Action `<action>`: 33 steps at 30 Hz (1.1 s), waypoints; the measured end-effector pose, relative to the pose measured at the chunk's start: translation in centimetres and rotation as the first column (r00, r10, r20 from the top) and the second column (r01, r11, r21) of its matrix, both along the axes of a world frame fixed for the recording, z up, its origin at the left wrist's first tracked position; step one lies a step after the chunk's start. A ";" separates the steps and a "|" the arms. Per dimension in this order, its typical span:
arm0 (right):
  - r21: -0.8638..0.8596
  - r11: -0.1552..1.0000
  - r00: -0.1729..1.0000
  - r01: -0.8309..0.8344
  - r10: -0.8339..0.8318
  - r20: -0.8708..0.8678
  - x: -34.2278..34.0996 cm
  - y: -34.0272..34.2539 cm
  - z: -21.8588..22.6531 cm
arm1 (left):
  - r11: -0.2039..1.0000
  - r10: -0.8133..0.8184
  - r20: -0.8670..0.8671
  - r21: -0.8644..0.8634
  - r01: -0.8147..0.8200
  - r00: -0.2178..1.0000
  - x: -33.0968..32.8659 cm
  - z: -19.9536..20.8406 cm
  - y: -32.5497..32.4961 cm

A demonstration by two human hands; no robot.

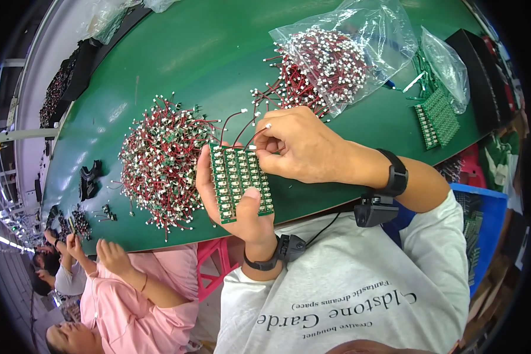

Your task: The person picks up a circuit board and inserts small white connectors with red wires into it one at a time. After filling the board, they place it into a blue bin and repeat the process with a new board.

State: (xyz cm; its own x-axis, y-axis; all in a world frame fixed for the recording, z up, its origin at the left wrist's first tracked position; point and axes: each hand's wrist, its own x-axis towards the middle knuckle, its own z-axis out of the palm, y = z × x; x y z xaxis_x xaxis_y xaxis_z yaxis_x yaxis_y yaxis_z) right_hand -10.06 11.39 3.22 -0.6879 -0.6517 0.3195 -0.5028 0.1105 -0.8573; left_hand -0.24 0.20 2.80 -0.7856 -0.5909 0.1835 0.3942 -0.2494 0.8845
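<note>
My left hand (256, 224) holds a green circuit board panel (237, 168) upright, its thumb pressed on the front and its fingers behind. Rows of small white connectors cover the board. Several thin red and dark wires stand up from its far edge, each tipped with a white plug. My right hand (307, 146) is closed in a pinch on one such wire (261, 131) at the board's far right corner. Its fingertips partly hide where wire and board meet. Just left of the board lies a large heap of small boards with red wires (162, 159).
Beyond my right hand, a clear plastic bag (389, 41) partly covers a heap of plugged wires (330, 65). More board panels (439, 121) lie at the right, beside a black bin (475, 76). A blue crate (491, 227) stands by my right side. A person in pink (141, 283) works at the left.
</note>
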 end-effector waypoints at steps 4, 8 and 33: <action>0.068 0.998 0.999 0.015 -0.013 -0.040 0.2 0.1 0.4 | 0.994 0.008 0.025 -0.112 -0.005 1.000 0.2 -0.3 0.0; 0.046 0.997 0.976 0.055 -0.044 -0.214 0.5 -0.2 -0.3 | 0.967 0.014 0.027 -0.254 -0.007 1.000 0.3 -0.6 0.1; 0.302 0.791 0.771 0.531 -0.304 -0.560 -4.9 -0.4 -2.5 | 0.986 0.142 0.014 0.088 -0.143 0.990 0.7 -0.9 -4.0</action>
